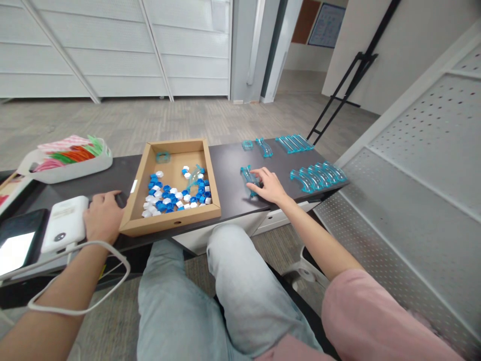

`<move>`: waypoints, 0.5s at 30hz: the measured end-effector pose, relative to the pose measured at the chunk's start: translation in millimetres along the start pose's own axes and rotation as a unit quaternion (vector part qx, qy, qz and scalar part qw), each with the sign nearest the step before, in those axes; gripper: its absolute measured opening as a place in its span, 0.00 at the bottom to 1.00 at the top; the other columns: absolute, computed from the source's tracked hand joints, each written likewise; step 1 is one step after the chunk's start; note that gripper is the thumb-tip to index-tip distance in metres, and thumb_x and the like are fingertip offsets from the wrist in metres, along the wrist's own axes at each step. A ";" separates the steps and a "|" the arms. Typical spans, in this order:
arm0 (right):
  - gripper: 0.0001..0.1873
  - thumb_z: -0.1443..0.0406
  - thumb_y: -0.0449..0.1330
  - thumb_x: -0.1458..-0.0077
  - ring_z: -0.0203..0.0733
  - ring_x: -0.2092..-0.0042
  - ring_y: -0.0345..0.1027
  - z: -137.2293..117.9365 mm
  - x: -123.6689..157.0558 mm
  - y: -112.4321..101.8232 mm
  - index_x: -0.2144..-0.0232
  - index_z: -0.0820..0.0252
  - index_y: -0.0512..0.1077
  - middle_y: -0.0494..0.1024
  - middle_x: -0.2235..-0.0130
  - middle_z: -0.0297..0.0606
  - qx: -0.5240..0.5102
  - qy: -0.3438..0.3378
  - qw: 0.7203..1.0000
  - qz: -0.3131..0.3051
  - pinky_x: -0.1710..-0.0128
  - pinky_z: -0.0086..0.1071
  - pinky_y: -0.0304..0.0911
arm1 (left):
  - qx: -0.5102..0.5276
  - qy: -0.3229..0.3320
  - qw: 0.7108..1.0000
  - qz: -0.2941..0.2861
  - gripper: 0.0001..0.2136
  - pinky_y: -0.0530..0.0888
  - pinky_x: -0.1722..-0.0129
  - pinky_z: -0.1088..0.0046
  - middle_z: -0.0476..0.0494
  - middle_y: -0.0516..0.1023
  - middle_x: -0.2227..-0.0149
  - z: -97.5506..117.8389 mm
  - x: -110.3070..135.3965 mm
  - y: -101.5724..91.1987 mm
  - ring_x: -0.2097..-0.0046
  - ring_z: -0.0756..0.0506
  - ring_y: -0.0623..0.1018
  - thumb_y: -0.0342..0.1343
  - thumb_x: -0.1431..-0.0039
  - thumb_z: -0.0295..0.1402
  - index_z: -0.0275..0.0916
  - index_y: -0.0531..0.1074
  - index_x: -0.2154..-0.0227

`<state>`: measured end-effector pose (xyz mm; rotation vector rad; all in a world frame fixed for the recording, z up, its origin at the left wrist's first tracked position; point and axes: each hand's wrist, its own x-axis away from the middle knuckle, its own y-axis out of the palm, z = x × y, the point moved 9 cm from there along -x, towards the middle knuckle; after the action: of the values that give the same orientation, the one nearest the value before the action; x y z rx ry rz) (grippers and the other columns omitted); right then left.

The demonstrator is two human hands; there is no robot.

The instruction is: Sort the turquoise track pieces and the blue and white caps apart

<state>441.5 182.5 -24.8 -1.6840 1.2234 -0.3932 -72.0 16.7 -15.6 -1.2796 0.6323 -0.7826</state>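
My right hand [269, 185] is at the middle of the dark table, thumb and fingers closed about the right side of a clear teal plastic track piece [247, 174]. To its left is a brown cardboard tray [171, 219] holding blue and white hexagonal pieces [165, 199], a curved teal piece [194, 176] and a small teal piece [163, 157]. My left hand [104, 216] lies on the table between the tray and a white power bank [65, 224], fingers loosely stretched forward near a dark object [121, 199]. It holds nothing that I can see.
Curved teal tracks [317, 177] and straight ones [295, 144] stand in rows on the right. A wavy track [264, 148] and a small square piece [247, 145] lie behind my right hand. A white basket [75, 168] and a phone [22, 238] are left. A white cable [108, 246] crosses my left wrist.
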 end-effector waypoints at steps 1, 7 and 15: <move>0.27 0.47 0.71 0.29 0.63 0.45 0.82 -6.9 0.5 2.8 0.35 0.50 0.83 0.85 0.39 0.51 0.006 -0.013 1.000 -0.013 0.33 0.58 0.72 | -0.002 -0.003 1.000 0.000 0.44 0.69 0.21 0.41 0.14 0.69 0.22 -0.7 0.3 -0.3 0.20 0.22 0.71 0.45 0.27 0.59 0.30 0.69 0.21; 0.18 0.58 0.71 0.28 0.57 0.44 0.85 -9.8 -1.7 6.4 0.40 0.51 0.88 0.89 0.40 0.47 0.026 -0.020 0.999 -0.036 0.38 0.47 0.78 | 0.003 0.023 1.000 -0.009 0.40 0.70 0.23 0.34 0.09 0.67 0.23 1.8 1.7 0.5 0.21 0.17 0.70 0.38 0.21 0.51 0.25 0.67 0.21; 0.21 0.56 0.67 0.25 0.57 0.40 0.87 49.7 -24.5 -59.5 0.39 0.56 0.90 0.91 0.38 0.49 -0.029 0.010 0.994 0.105 0.40 0.46 0.82 | 0.027 0.035 0.999 -0.014 0.48 0.67 0.23 0.28 0.03 0.65 0.24 1.7 -0.4 0.7 0.19 0.13 0.65 0.38 0.26 0.59 0.21 0.68 0.22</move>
<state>498.5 229.9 8.6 -1.5824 1.4232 -0.2480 -70.7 18.1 -16.0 -1.2187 0.6466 -0.8650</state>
